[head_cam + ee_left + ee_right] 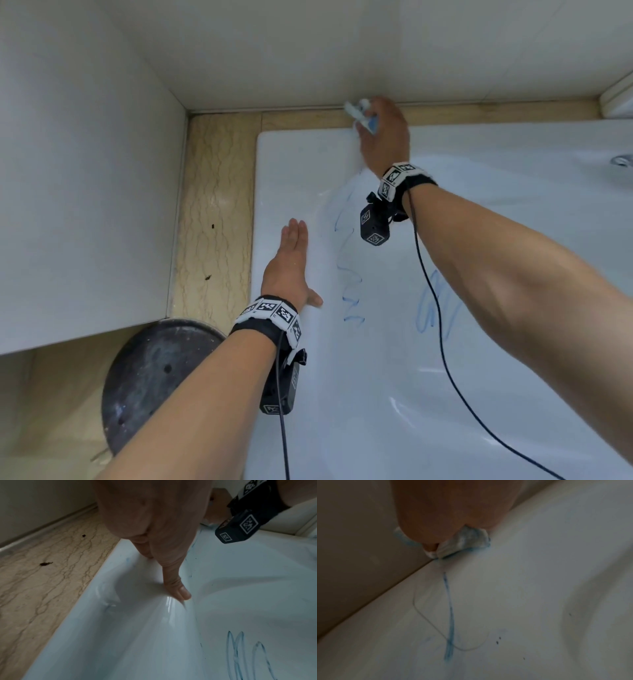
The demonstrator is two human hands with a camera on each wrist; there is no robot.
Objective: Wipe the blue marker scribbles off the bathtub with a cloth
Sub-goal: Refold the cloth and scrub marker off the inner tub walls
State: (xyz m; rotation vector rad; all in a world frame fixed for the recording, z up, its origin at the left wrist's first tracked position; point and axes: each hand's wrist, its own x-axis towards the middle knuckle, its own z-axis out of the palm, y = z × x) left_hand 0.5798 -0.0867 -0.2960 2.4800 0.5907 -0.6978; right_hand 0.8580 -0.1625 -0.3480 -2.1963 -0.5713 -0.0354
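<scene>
The white bathtub (496,192) fills the right of the head view. Blue marker scribbles (349,270) run down its left inner wall, and a second patch (433,308) lies further right. My right hand (383,133) grips a crumpled white cloth (363,114), stained blue, and presses it on the tub's far rim. In the right wrist view the cloth (467,540) sits at the top end of a blue line (449,616). My left hand (291,263) lies flat with straight fingers on the tub's left rim; its thumb (178,586) touches the inner slope.
A beige marble ledge (215,212) borders the tub on the left and far sides, with dark specks on it. A white wall panel (78,171) stands left. A dark round object (154,377) sits at lower left. A chrome fitting (621,160) shows at the right edge.
</scene>
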